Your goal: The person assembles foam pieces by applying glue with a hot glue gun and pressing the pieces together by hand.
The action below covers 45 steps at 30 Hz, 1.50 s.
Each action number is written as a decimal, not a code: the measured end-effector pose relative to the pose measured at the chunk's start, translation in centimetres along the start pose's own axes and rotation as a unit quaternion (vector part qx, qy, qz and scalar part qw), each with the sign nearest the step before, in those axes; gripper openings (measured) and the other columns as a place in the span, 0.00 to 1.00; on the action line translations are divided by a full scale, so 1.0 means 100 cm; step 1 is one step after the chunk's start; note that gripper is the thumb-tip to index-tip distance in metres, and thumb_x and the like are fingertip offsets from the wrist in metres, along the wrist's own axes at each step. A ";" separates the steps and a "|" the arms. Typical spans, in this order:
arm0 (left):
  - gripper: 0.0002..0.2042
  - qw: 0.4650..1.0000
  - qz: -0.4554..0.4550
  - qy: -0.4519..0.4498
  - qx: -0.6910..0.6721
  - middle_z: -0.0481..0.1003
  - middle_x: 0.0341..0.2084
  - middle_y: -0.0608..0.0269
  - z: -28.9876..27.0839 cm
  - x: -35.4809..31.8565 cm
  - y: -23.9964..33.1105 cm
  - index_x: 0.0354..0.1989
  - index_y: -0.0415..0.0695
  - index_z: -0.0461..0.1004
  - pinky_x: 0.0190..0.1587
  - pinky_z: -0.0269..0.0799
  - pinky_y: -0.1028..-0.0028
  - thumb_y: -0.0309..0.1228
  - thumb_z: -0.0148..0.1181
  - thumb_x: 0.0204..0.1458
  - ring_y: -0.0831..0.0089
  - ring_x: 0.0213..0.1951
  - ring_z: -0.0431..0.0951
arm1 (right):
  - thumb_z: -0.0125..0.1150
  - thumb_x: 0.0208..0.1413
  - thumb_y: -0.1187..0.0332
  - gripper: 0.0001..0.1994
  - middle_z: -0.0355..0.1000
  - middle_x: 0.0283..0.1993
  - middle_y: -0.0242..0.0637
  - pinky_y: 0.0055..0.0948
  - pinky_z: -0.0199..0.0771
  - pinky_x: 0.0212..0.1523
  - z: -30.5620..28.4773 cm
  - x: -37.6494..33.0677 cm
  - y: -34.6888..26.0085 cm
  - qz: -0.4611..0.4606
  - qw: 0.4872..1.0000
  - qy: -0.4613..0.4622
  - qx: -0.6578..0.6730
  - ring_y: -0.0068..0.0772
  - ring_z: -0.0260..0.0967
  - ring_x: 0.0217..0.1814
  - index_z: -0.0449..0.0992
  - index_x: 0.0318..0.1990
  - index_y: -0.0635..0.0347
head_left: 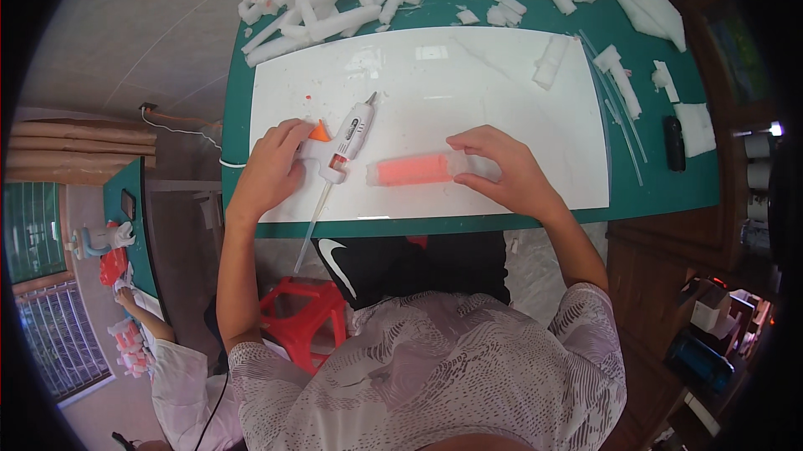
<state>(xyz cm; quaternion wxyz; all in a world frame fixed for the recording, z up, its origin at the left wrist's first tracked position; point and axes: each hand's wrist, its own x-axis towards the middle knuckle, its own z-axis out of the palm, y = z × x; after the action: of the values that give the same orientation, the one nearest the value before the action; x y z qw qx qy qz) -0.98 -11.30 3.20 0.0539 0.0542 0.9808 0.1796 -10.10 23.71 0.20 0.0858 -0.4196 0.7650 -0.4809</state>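
The left hand [272, 168] curls around the handle of a white glue gun [351, 138], whose rear holds a translucent glue stick [314, 221] pointing near. To its right, on the white board [569, 133], lies a pink block [413, 170] with whitish ends; the right hand [508, 170] straddles its right end, thumb and fingers apart, grip unclear.

A barred window [60, 349] is seen at left — a red stool [303, 290] is placed near the green-topped table [673, 187].
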 end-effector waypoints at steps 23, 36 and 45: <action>0.13 0.970 0.030 0.029 -0.240 0.76 0.34 0.54 -0.019 -0.018 0.021 0.43 0.35 0.73 0.39 0.70 0.72 0.22 0.57 0.47 0.65 0.33 0.75 | 0.70 0.46 0.75 0.25 0.73 0.50 0.39 0.32 0.77 0.53 0.003 -0.002 0.006 0.036 0.999 -0.017 0.016 0.38 0.72 0.49 0.72 0.55 0.57; 0.09 0.954 0.028 -0.097 -0.283 0.71 0.28 0.56 -0.010 -0.016 0.066 0.41 0.35 0.72 0.32 0.66 0.72 0.25 0.57 0.52 0.69 0.28 0.71 | 0.71 0.46 0.72 0.25 0.73 0.49 0.37 0.32 0.74 0.52 0.004 -0.003 0.005 0.040 0.999 -0.020 0.010 0.37 0.72 0.49 0.73 0.55 0.55; 0.09 0.954 0.006 -0.129 -0.269 0.71 0.29 0.55 -0.010 -0.012 0.068 0.41 0.35 0.72 0.33 0.67 0.70 0.24 0.56 0.52 0.66 0.29 0.71 | 0.70 0.47 0.71 0.25 0.73 0.51 0.37 0.33 0.73 0.53 0.005 -0.003 0.006 0.023 1.000 -0.016 0.003 0.40 0.72 0.51 0.73 0.55 0.55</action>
<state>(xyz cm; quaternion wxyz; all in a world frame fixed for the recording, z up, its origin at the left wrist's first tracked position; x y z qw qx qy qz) 0.70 -5.48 6.70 0.1913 0.0664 0.8804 0.4288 -10.00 23.74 -0.61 0.1097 -0.4093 0.7718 -0.4742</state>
